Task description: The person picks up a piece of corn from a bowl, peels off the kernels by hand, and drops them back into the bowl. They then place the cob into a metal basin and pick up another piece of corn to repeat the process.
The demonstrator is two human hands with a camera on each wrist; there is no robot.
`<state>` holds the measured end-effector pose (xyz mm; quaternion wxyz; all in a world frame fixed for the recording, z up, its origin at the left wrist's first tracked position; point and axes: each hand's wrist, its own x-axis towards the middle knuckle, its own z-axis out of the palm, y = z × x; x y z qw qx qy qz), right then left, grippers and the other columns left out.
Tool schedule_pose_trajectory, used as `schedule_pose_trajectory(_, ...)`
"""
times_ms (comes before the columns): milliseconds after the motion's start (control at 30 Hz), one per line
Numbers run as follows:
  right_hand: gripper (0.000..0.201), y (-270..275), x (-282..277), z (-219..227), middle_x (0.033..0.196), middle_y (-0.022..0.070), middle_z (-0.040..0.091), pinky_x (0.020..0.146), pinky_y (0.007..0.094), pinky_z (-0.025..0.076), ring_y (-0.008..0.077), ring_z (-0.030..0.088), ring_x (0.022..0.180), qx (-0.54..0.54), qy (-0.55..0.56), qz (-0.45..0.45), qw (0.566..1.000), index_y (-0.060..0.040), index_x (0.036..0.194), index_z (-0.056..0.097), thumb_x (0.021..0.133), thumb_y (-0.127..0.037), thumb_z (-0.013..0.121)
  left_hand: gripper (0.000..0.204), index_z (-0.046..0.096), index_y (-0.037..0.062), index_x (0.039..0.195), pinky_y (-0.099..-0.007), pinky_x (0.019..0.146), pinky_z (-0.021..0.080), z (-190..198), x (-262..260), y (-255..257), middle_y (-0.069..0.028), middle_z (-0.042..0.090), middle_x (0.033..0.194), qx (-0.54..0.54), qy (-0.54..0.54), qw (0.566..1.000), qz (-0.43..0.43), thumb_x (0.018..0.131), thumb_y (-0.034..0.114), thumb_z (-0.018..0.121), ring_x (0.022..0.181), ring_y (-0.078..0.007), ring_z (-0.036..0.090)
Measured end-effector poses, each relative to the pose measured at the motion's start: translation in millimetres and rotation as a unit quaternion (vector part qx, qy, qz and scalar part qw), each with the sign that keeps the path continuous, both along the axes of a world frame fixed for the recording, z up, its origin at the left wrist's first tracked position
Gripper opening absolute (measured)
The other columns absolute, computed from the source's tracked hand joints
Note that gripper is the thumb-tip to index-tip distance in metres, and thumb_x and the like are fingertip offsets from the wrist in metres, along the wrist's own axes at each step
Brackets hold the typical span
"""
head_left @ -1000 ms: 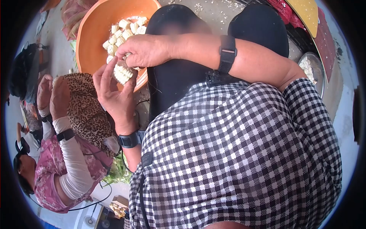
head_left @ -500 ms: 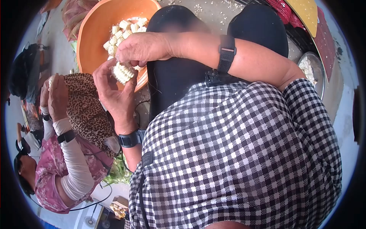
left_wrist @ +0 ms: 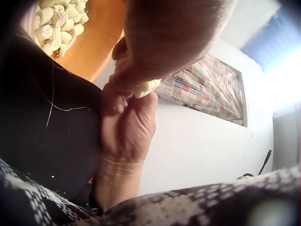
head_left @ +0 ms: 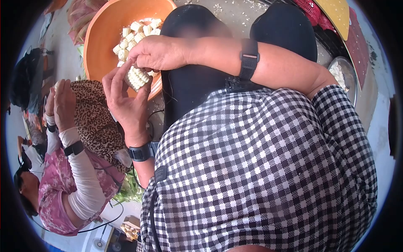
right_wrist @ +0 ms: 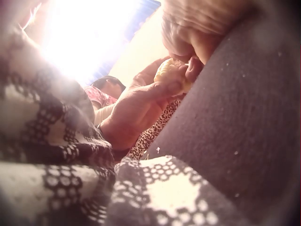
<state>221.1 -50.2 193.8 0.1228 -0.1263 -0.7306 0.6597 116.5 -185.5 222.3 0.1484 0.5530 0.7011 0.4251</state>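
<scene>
My left hand [head_left: 126,103] holds a short piece of corn cob [head_left: 137,79] with pale kernels, its fingers and thumb around the sides. My right hand [head_left: 161,52] comes across from the right, with curled fingers and thumb working at the upper end of the same piece. In the right wrist view the piece of corn cob [right_wrist: 165,70] sits between the left fingers, with the right thumb tip against it. The left wrist view has the left hand [left_wrist: 176,37] close over most of the cob. Below the hands, an orange basin [head_left: 98,46] contains several more cob pieces [head_left: 136,27].
At left sits another person [head_left: 77,176], hands raised together. A metal bowl [head_left: 351,82] with pale bits stands at right, beside a yellow board [head_left: 336,14]. Loose kernels dot the floor [head_left: 235,19]. Green husks [head_left: 130,189] lie behind my left arm.
My right hand has rolled over the cob's end and back, its fingers shifting. The cob piece has turned slightly in the left hand. The other person's hands have moved a little.
</scene>
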Motion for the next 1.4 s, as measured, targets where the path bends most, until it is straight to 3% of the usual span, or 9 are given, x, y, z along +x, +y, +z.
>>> schedule_pose_trajectory(200,0.033,1.4,-8.6,-3.0,0.068,-0.0002,0.049,0.057,0.0239,0.041,0.0099,0.044,0.062,-0.222,-0.009,-0.006,0.975,-0.0007,0.087,0.059,0.090,-0.032,0.049,0.049,0.060,0.0038,0.114,-0.0299,0.089,0.046,-2.0,-3.9,3.4,-0.0055,0.049,0.104,0.024,-0.012,1.000,0.003,0.067,-0.002,0.073,0.101,-0.0169,0.054)
schedule_pose_trajectory(400,0.056,3.6,-2.5,3.0,0.081,0.0058,0.060,0.068,0.0267,0.047,0.0131,0.054,0.076,-0.114,-0.038,0.006,0.993,-0.0004,0.094,0.062,0.081,-0.054,0.061,0.047,0.059,0.0008,0.112,-0.0300,0.088,0.045,-10.8,-9.0,3.5,-0.0057,0.048,0.102,0.033,-0.046,0.998,0.029,0.069,0.003,0.076,0.098,-0.0162,0.054)
schedule_pose_trajectory(600,0.056,-0.4,-2.1,10.0,0.096,0.0127,0.065,0.082,0.0320,0.046,0.0197,0.060,0.093,0.069,-0.028,-0.062,0.995,0.0014,0.099,0.061,0.082,-0.052,0.061,0.045,0.059,0.0015,0.111,-0.0310,0.086,0.045,-5.2,-9.2,7.4,-0.0059,0.049,0.099,0.029,-0.053,0.997,0.047,0.069,0.004,0.075,0.096,-0.0169,0.053)
schedule_pose_trajectory(633,0.042,-1.6,-2.6,7.8,0.085,0.0095,0.062,0.071,0.0277,0.047,0.0151,0.058,0.081,0.068,0.020,-0.081,0.994,0.0004,0.100,0.060,0.086,-0.040,0.062,0.045,0.060,0.0020,0.110,-0.0309,0.086,0.045,-5.1,-10.5,7.7,-0.0058,0.049,0.099,0.032,-0.049,0.997,0.046,0.068,0.003,0.075,0.096,-0.0170,0.053)
schedule_pose_trajectory(800,0.021,17.3,40.3,33.1,0.079,0.0034,0.050,0.048,0.0145,0.035,0.0053,0.042,0.061,-0.436,0.049,-0.073,0.896,0.0032,0.098,0.056,0.090,-0.016,0.058,0.044,0.059,0.0036,0.108,-0.0280,0.084,0.042,2.2,-19.3,8.6,-0.0044,0.049,0.096,0.035,-0.112,0.992,0.049,0.067,0.001,0.074,0.094,-0.0159,0.051)
schedule_pose_trajectory(1100,0.015,92.0,233.6,202.2,0.085,0.0054,0.033,0.038,0.0144,0.028,0.0040,0.038,0.062,-0.483,0.138,-0.151,0.851,0.0033,0.107,0.037,0.094,-0.002,0.042,0.043,0.056,0.0016,0.112,-0.0265,0.090,0.041,28.3,-59.4,-17.7,-0.0035,0.053,0.110,-0.041,-0.300,0.952,0.044,0.072,-0.001,0.069,0.106,-0.0131,0.050)
schedule_pose_trajectory(1233,0.027,95.2,296.0,293.5,0.103,0.0119,0.042,0.039,0.0167,0.030,0.0103,0.041,0.063,-0.399,0.123,-0.220,0.881,0.0059,0.122,0.034,0.096,-0.001,0.036,0.045,0.054,0.0033,0.112,-0.0188,0.074,0.042,69.0,-73.4,-35.0,0.0015,0.056,0.095,-0.111,-0.354,0.928,0.019,0.071,0.008,0.072,0.084,-0.0055,0.053)
schedule_pose_trajectory(1333,0.025,88.7,294.0,348.4,0.106,0.0126,0.044,0.041,0.0169,0.034,0.0103,0.042,0.064,-0.322,0.080,-0.236,0.913,0.0057,0.117,0.040,0.094,-0.001,0.040,0.047,0.054,0.0031,0.112,-0.0182,0.072,0.042,88.6,-74.2,-47.0,0.0016,0.054,0.094,-0.126,-0.368,0.921,-0.016,0.070,0.011,0.075,0.082,-0.0056,0.052)
schedule_pose_trajectory(1400,0.014,84.6,252.6,368.5,0.089,0.0101,0.040,0.037,0.0136,0.029,0.0072,0.038,0.063,-0.329,0.072,-0.133,0.932,0.0066,0.102,0.049,0.089,0.003,0.048,0.050,0.054,0.0029,0.112,-0.0187,0.073,0.042,109.3,-66.3,-50.5,0.0019,0.052,0.092,-0.140,-0.375,0.916,-0.036,0.069,0.015,0.077,0.083,-0.0066,0.052)
